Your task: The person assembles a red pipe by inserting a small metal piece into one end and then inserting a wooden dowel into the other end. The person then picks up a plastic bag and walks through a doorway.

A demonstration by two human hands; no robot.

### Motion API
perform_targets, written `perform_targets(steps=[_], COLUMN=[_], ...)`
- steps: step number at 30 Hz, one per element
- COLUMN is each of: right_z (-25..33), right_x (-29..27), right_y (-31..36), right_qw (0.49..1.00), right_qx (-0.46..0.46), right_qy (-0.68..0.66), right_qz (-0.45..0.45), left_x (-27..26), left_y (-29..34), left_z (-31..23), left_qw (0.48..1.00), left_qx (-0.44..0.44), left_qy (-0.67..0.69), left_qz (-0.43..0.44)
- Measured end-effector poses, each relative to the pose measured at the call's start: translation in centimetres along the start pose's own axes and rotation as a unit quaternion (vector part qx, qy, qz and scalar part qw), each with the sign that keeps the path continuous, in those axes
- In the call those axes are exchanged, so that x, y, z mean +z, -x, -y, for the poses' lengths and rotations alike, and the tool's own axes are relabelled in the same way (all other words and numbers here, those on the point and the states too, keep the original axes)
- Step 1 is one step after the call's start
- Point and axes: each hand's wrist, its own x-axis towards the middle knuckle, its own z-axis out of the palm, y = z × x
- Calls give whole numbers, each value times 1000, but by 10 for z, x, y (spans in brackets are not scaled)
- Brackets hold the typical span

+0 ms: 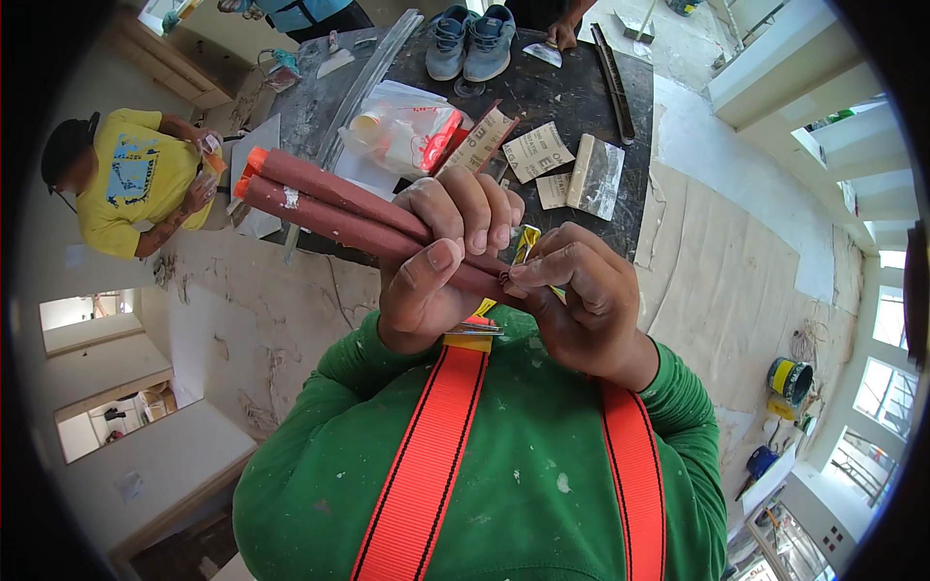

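Clamping two red rolls (329, 208) mid-length, left hand (436, 257) fisted; right hand (576, 290) pinches their near ends; they look light, stiff, gritty.

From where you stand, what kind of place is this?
Probably a building interior under renovation: a paint-spattered worktable with sandpaper sheets, patched unpainted walls, and a paint bucket on the floor.
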Motion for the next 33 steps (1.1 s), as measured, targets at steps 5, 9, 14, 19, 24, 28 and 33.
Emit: perform_targets(steps=[5, 9, 14, 19, 24, 28, 33], right_z=[-4, -8, -5, -3, 1, 0, -4], right_x=[1, 0, 1, -5, -8, -5, -5], right_y=[0, 1, 3, 4, 4, 15, 16], right_qw=[1000, 1000, 997, 993, 991, 991, 989], right_qx=[-11, -8, -50, -84, -91, -106, -124], right_qy=[-6, -19, 58, 66, 59, 68, 73], right_qz=[-12, -14, -23, 57, 84, 46, 38], left_x=[4, 6, 13, 14, 8, 14, 17], left_y=[-1, 0, 1, 1, 8, 9, 11], left_z=[0, -1, -4, -2, -1, -1, 0], left_qw=[1000, 999, 998, 999, 999, 998, 996], left_qx=[-5, -30, -50, -32, -22, -19, -42], left_qy=[-3, 29, 27, -11, -38, -55, -79], left_qz=[0, 10, 9, -9, -13, 31, 26])
